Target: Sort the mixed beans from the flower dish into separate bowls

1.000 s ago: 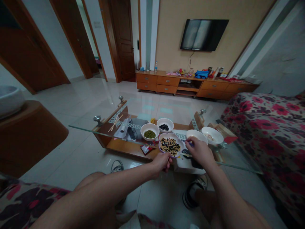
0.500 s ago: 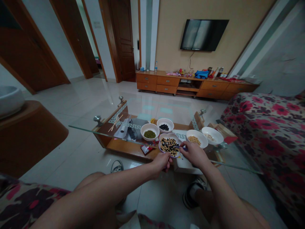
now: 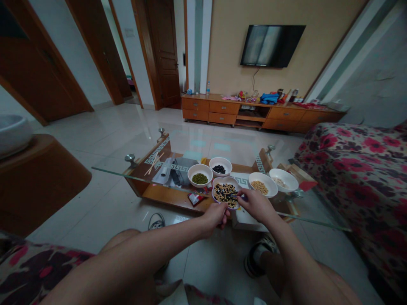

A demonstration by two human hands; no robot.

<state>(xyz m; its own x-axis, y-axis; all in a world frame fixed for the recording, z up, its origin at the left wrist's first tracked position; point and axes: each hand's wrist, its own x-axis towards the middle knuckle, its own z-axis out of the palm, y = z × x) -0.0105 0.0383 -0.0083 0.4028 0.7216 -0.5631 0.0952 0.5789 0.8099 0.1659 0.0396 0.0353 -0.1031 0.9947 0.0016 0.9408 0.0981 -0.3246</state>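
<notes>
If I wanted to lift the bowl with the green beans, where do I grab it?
I'd grip the left rim of the green-bean bowl, coming from your left. It sits upright, with a round, raised edge to hold. The black-bean bowl and flower-shaped bowl crowd its right side. Keep it level, since the beans lie loose inside.

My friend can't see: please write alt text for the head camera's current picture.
A person's left hand holds a scalloped bowl of black and tan beans by its near side; the right hand holds a thin tool to them. Four white bowls stand nearby.
</notes>
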